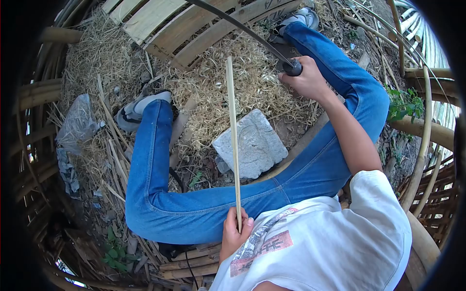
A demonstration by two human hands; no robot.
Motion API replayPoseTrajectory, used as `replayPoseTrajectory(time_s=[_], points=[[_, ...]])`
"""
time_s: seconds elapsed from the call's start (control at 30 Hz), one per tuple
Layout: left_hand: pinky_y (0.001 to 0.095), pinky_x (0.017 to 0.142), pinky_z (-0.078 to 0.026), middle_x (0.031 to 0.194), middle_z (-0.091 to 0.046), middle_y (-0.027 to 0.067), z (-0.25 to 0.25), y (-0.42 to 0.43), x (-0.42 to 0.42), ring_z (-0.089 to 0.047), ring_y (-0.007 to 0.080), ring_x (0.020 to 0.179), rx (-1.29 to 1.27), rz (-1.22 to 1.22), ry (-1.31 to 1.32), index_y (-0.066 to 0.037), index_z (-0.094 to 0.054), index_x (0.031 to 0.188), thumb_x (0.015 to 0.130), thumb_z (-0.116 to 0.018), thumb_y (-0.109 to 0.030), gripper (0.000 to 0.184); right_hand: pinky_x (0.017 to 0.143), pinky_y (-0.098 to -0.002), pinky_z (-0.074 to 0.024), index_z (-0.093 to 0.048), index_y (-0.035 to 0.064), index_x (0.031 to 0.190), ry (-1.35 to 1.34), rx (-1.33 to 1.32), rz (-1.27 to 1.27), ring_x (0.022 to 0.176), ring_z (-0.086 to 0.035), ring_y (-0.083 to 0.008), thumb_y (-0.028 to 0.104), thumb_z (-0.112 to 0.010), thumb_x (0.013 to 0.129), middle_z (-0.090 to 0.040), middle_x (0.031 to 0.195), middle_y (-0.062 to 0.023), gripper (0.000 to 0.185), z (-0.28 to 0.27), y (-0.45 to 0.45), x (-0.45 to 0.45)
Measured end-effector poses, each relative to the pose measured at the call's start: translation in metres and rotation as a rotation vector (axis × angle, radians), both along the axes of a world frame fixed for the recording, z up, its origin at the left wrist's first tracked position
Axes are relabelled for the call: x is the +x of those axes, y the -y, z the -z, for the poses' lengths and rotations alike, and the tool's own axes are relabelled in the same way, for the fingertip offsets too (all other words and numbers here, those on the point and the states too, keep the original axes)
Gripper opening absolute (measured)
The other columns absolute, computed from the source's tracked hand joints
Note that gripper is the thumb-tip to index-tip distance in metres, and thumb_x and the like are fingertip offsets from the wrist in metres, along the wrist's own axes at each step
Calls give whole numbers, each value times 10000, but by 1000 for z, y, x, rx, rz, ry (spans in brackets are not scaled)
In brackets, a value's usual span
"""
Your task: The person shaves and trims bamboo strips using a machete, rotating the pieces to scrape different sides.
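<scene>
My left hand [236,234] is closed around the lower end of a long, thin bamboo strip [233,126], close to my shirt. The strip stands nearly upright in the view, passing in front of my jeans and the left part of a pale stone block [252,144]. Out over my right leg, my right hand [306,80] grips the dark round handle of a long-bladed knife [242,27]. Its narrow dark blade reaches up and left, past the top edge of the view. The blade and the strip are apart.
Curly shavings [204,104] cover the ground between my feet. A slatted wooden pallet [189,36] lies ahead. At the left are a clear plastic bag [78,121] and bamboo poles [41,94]. More poles [422,131] and a green plant [405,104] are at the right.
</scene>
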State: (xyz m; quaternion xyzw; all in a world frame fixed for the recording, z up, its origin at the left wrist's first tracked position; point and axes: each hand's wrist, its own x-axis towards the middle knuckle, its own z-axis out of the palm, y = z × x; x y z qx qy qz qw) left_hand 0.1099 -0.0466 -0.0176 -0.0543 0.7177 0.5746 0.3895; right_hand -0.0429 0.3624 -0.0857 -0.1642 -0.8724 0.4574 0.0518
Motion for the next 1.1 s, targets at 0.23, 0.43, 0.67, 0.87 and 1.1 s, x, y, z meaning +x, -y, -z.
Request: replayPoseTrajectory(time_s=[0.23, 0.43, 0.67, 0.87, 1.1], points=[[261, 517, -319, 666, -450, -21, -11, -13, -18, -383, 69, 561, 91, -76, 180, -21, -512, 1047, 1031, -586, -281, 271, 546, -345, -413, -615, -21, 691, -61, 71, -106, 515, -496, -148, 189, -768, 798, -510, 549, -72, 280, -23, 16, 1], [314, 486, -357, 673, -533, 53, -17, -47, -53, -492, 115, 540, -141, 193, -318, -5, -529, 1046, 1019, -615, -237, 249, 640, -444, -526, -759, 50, 837, 21, 120, -225, 656, -663, -386, 125, -680, 682, -645, 660, -191, 189, -36, 42, 7], [390, 564, -465, 675, -601, 162, -23, -107, -127, -618, 212, 580, -206, 257, -572, 29, -545, 1060, 973, -643, -127, 204, 648, -451, -534, -749, 57, 810, -48, 214, -228, 667, -654, -396, 117, -670, 656, -639, 655, -186, 184, -48, 42, 8], [377, 605, -479, 695, -623, 145, -30, -125, -144, -605, 184, 617, -161, 252, -488, 47, -576, 1042, 965, -656, -144, 221, 611, -451, -526, -725, 59, 773, -137, 173, -181, 623, -631, -404, 135, -692, 668, -613, 622, -188, 134, -40, 34, 8], [501, 655, -532, 813, -681, 275, -2, -131, -154, -688, 491, 802, -161, 182, -626, 50, -563, 1111, 957, -622, -127, 242, 603, -471, -527, -701, 78, 723, -66, 193, -310, 611, -647, -375, 133, -683, 641, -617, 603, -164, 101, -26, 60, 14]])
